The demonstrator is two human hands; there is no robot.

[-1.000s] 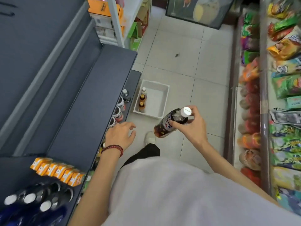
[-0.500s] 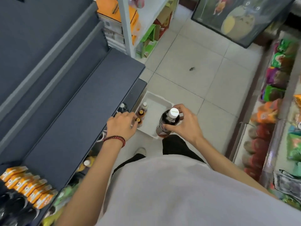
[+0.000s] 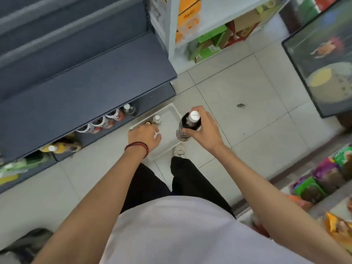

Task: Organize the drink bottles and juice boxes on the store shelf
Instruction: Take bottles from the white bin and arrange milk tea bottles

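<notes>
Dark bottle [image 3: 187, 125] was gripped near its top by the right hand [image 3: 204, 130], above the white bin [image 3: 168, 119] on the floor [image 3: 247, 103]. The left hand [image 3: 144, 135] hung over the bin; its grip was unclear.

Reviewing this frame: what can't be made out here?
All in the head view:
1. Whether the left hand grips anything: its own back hides the palm.
2. Label of the dark bottle: blurred, partly covered by the right hand.
3. How many bottles stand in the white bin: the left hand covers part.
4. Most of the lower-shelf bottles: the shelf board hides all but their front ends.
</notes>
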